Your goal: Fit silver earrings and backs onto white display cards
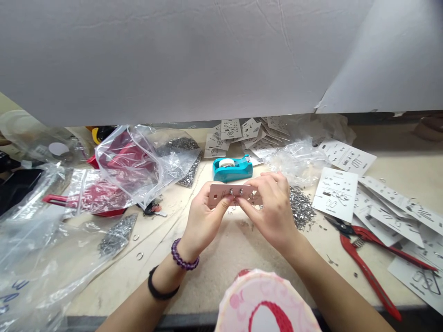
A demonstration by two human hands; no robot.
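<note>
Between my two hands is a white earring card (221,190), tilted so that it looks narrow, with small metal earrings on its face. My left hand (209,210) grips the card's left end, thumb in front and fingers behind. On the right end, my right hand (272,207) holds it the same way, its thumb near the middle beside the earrings. Both thumb tips almost meet at the card's lower edge. Just behind the card stands a turquoise tape dispenser (232,168). A pile of tiny metal pieces (300,207) lies right of my right hand.
Filled earring cards (335,193) overlap at the right, and more cards (231,129) lie at the back. Red-handled pliers (360,253) rest near the right front. Clear plastic bags (138,161) with metal pieces and red scoops cover the left. A large white panel (173,60) rises behind.
</note>
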